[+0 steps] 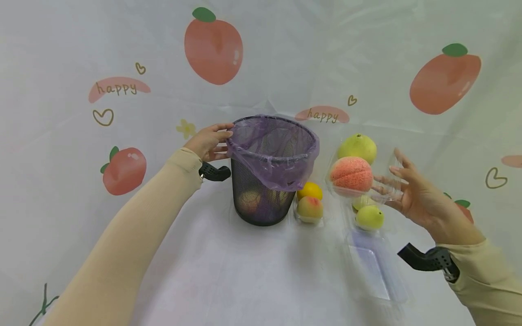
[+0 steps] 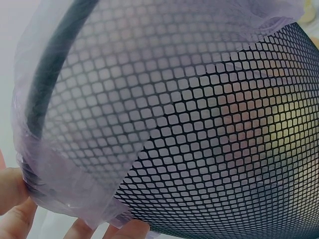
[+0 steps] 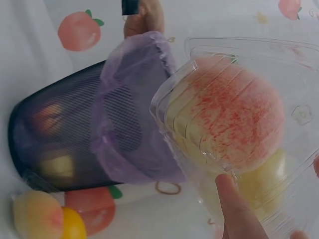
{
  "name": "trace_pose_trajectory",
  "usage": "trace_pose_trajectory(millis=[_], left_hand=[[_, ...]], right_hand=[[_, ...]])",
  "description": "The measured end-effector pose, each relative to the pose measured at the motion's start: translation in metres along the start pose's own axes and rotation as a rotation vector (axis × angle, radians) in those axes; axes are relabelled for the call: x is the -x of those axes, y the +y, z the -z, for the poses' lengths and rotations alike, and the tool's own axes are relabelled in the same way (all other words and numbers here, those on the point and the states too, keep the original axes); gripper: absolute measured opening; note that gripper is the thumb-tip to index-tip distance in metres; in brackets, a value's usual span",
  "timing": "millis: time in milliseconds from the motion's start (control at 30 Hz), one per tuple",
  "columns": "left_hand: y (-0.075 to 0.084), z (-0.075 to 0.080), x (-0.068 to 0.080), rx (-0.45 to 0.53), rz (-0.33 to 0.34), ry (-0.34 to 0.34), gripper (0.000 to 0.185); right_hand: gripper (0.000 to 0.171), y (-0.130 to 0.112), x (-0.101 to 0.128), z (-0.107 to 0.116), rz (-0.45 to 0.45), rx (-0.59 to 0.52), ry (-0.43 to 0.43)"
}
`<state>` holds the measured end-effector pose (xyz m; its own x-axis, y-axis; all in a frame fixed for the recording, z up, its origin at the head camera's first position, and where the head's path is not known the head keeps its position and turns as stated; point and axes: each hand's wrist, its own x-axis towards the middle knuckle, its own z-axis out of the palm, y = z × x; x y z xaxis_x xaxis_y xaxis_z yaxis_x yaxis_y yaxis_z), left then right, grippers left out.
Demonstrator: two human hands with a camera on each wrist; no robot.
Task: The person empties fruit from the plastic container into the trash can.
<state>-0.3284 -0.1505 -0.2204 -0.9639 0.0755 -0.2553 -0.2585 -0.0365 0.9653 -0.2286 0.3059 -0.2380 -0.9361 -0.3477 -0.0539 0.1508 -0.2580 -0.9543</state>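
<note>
A black mesh wastebasket (image 1: 261, 201) stands upright, lined with a purple plastic bag (image 1: 281, 170) folded over its rim. My left hand (image 1: 210, 142) grips the rim's left side through the bag, and its fingertips (image 2: 133, 230) show against the mesh in the left wrist view. At the right, my right hand (image 1: 422, 194) holds a clear plastic container (image 1: 385, 188) by its side. Inside it lie a large pink peach (image 1: 351, 175) and a yellow-green round fruit (image 1: 359, 147). The right thumb (image 3: 234, 209) touches the plastic in the right wrist view.
A small clear pack with an orange (image 1: 311, 191) and a peach (image 1: 310, 209) sits right of the wastebasket. Green-yellow fruits (image 1: 370, 217) lie below the held container. Nearer is a clear plastic tray (image 1: 373, 271). Blurred fruit shows through the mesh. A printed cloth forms the background.
</note>
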Motion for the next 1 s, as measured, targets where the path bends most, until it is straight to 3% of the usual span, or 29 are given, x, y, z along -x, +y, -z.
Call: trace_pose_trajectory(millis=[233, 433, 700, 1000], left_hand=[[0.0, -0.001, 0.0, -0.001, 0.003, 0.004, 0.045], [0.0, 0.0, -0.001, -0.001, 0.003, -0.001, 0.045], [0.0, 0.001, 0.001, -0.013, -0.01, -0.005, 0.045], [0.001, 0.0, 0.001, 0.0, 0.003, -0.001, 0.045]], right_hand=[[0.073, -0.032, -0.015, -0.011, 0.01, -0.047, 0.081], [0.074, -0.056, -0.026, -0.024, 0.005, 0.0, 0.141], [0.071, -0.074, -0.043, -0.034, -0.004, 0.004, 0.148], [0.079, -0.09, -0.058, -0.052, 0.001, 0.026, 0.211]])
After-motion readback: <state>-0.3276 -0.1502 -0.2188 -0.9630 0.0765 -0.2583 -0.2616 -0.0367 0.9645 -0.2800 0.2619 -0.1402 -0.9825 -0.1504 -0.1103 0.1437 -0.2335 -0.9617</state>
